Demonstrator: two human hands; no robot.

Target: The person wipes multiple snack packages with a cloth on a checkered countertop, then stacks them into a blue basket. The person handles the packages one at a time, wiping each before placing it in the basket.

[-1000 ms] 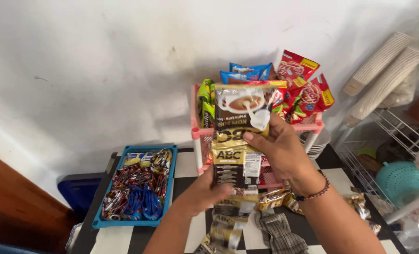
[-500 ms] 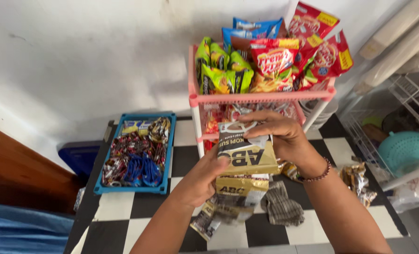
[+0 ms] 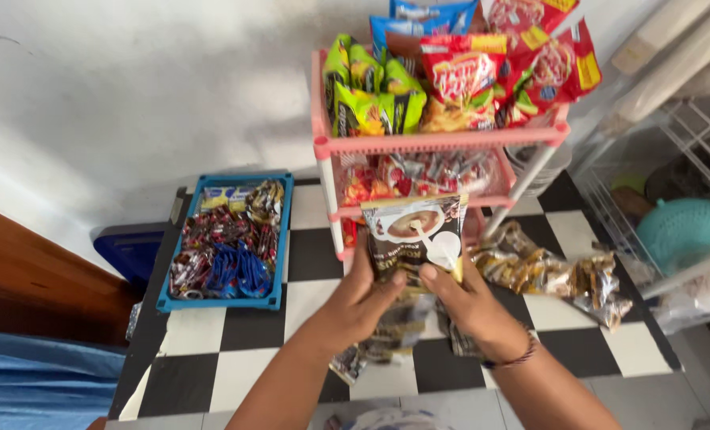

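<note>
Because the sachet strip (image 3: 412, 239) is light, limp and crinkly, you grip its lower edge with left hand (image 3: 364, 299) and right hand (image 3: 465, 299), fingers closed, before the pink rack (image 3: 439, 142).

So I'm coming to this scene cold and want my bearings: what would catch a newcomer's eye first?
First the brown sachet strip held up at centre by both hands, left hand and right hand gripping its lower part. Behind it stands a pink rack crammed with bright green and red snack packets. To the left, a blue tray of small wrapped sweets sits on the black-and-white checkered surface.
</note>
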